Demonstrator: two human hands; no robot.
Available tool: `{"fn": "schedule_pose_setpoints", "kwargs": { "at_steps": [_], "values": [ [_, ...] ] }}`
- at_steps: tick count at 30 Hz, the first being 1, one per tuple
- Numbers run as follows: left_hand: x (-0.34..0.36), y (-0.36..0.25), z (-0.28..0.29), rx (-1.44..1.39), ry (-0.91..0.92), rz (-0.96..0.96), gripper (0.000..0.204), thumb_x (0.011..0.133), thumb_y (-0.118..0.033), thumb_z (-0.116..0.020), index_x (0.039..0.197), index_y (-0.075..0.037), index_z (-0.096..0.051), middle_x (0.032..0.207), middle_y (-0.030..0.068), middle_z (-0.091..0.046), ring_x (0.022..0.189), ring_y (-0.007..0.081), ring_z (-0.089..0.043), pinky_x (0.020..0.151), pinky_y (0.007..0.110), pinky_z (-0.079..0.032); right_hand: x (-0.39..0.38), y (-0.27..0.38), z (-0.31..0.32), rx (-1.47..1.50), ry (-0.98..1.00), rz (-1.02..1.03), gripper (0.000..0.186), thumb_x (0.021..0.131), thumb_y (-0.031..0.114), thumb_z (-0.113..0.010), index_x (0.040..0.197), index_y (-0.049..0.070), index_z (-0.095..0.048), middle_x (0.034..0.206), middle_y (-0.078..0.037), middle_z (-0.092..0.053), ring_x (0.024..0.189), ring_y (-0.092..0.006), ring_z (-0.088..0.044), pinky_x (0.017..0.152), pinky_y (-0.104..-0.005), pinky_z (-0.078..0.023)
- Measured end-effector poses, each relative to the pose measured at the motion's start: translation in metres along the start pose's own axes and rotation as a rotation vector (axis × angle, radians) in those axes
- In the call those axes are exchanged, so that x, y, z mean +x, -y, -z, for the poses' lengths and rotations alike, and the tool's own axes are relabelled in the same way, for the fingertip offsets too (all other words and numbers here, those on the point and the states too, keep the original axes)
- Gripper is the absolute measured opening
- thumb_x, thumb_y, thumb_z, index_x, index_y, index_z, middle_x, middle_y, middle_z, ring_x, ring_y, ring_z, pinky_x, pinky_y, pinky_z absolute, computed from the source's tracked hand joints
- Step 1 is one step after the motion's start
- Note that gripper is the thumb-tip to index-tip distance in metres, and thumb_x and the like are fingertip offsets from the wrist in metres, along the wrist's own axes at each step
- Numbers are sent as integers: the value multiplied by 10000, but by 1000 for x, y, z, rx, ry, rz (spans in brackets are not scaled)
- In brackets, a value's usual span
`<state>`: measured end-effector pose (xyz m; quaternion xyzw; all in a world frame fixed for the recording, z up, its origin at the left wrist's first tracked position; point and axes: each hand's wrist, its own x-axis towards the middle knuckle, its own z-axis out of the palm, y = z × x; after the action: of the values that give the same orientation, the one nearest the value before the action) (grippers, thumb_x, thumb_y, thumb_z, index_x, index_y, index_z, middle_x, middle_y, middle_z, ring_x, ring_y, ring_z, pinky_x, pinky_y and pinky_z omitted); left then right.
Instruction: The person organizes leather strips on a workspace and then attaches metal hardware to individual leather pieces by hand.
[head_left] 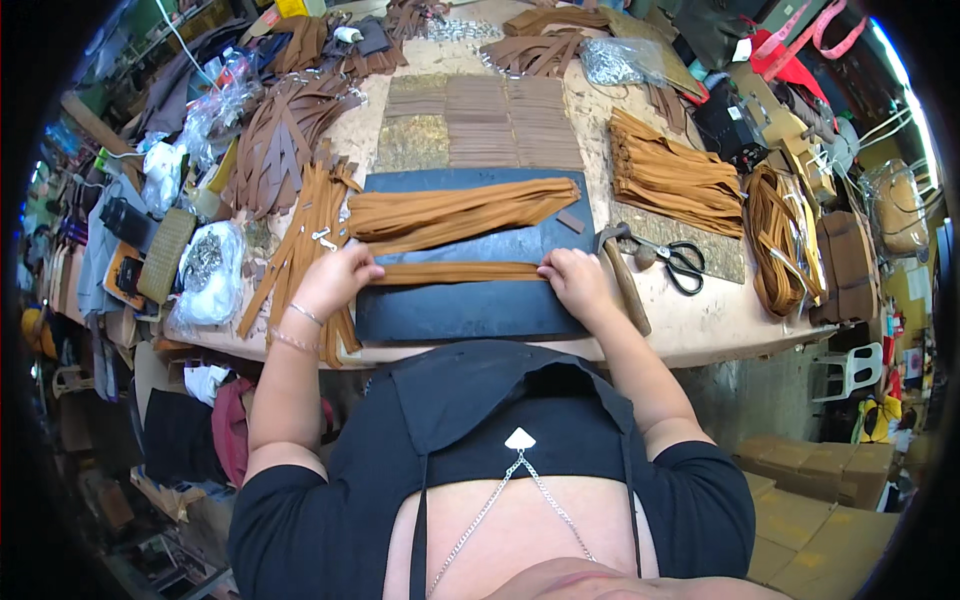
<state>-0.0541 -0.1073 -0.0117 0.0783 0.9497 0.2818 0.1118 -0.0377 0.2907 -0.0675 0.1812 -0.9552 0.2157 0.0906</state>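
My left hand (349,270) pinches the left end of a tan zipper strip (460,272). The fingers of my right hand (575,277) close on its other end, so the strip runs straight between them. Under it lies a black mat (440,312). Just beyond, a thick bundle of tan zipper strips (455,214) rests across the same mat. Beside my left hand, loose tan strips with metal pulls (313,215) hang over the table's front edge. A hammer (626,285) lies close to my right hand, with black-handled scissors (683,266) to its right.
Flat rows of brown strips (507,120) lie behind the mat. Another tan bundle (672,172) and a coiled one (778,240) sit at right. Brown strips (285,135) pile up at far left, near a plastic bag (211,270). Cardboard boxes (820,520) stand below right.
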Motion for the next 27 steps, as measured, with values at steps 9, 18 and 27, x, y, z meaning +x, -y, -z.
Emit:
{"fn": "schedule_pose_setpoints", "kwargs": {
  "at_steps": [9,18,27],
  "values": [
    [3,16,-5,-16,90,93,282,833,-289,-761,855,-39,-632,783,150,-675,760,312,-658,693,398,-509,1,6,-8,-31,-81,14,128,880,256,-662,857,133,-639,814,-27,-644,820,-265,-599,709,-413,-397],
    [-7,233,120,59,-1128,167,254,932,-309,-650,1031,-80,-695,967,93,-709,893,253,-656,856,361,-496,1,7,-10,-58,-64,-16,138,884,255,-673,867,122,-639,808,-55,-654,812,-284,-611,711,-426,-418],
    [-2,242,157,-104,-1086,404,581,894,-379,-668,1410,-146,-539,917,88,-707,838,222,-659,824,366,-505,2,10,-8,-98,-51,-58,148,893,262,-666,873,117,-640,840,-55,-667,835,-282,-619,732,-421,-425]
  ]
}}
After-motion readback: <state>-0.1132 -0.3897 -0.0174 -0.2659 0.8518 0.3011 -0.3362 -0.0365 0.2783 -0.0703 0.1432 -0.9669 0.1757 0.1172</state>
